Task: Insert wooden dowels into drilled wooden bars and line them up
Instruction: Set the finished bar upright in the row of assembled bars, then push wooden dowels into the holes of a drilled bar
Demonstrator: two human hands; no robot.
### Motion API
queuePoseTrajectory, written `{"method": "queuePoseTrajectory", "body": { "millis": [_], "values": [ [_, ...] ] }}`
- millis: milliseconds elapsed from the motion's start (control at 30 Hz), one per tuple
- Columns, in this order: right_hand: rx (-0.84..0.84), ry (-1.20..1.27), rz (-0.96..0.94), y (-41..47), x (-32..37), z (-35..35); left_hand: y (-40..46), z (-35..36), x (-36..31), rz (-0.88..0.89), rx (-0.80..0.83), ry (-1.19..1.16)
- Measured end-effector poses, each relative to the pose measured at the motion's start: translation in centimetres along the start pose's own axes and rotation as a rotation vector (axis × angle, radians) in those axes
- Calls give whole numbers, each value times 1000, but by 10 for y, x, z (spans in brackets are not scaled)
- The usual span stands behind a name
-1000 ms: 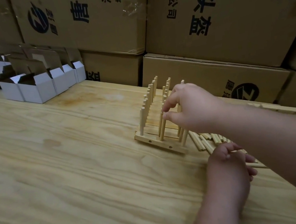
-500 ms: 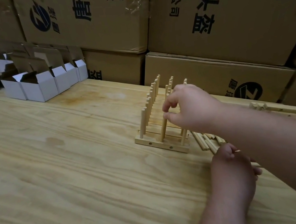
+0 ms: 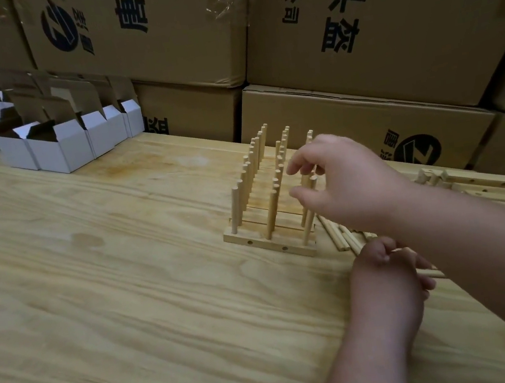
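Approx. a dozen doweled bars (image 3: 271,246) lined up mid-table w/ pegs upright, right hand (image 3: 344,179) hovering loose-fingered, empty, over nearest bar, left hand (image 3: 390,272) prob. gripping loose dowels (image 3: 344,238); undrilled-looking spare bars (image 3: 484,183) remain at right.

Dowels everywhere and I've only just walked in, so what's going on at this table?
A person is fitting dowels into drilled bars. The nearest bar has three dowels standing in it, with more filled bars lined up behind. The right hand hovers with loosely spread fingers at the right-hand dowel, holding nothing. The left hand grips loose dowels from the pile on the table.
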State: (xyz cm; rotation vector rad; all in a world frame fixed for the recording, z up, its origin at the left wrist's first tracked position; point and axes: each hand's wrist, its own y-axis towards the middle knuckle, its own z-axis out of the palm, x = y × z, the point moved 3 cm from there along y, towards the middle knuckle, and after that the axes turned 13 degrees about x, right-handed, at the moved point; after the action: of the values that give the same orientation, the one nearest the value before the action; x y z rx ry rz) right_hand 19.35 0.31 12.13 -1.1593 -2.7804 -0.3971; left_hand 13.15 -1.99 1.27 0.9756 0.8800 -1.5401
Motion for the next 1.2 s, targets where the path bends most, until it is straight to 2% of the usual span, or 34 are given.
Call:
{"method": "queuePoseTrajectory", "body": {
  "millis": [167,300,367,500,733,833,1000,1200],
  "values": [
    [-122,110,113,-59,-31,-13,3,1,3,-8,9,-99],
    [-362,195,366,-142,-83,-13,6,1,8,-33,-4,-136],
    [-401,192,509,-181,-111,-4,6,2,8,-33,-12,-129],
    [-348,115,623,-228,-146,14,8,2,9,-9,-46,-99],
    [-429,156,651,-253,-181,3,9,4,9,44,-81,-62],
    [-372,155,720,-246,-189,5,8,5,8,67,-80,-46],
    [-171,102,824,-237,-192,17,6,6,7,78,-81,-15],
    [-142,4,836,-234,-187,17,5,7,7,82,-65,24]
  ]
}}
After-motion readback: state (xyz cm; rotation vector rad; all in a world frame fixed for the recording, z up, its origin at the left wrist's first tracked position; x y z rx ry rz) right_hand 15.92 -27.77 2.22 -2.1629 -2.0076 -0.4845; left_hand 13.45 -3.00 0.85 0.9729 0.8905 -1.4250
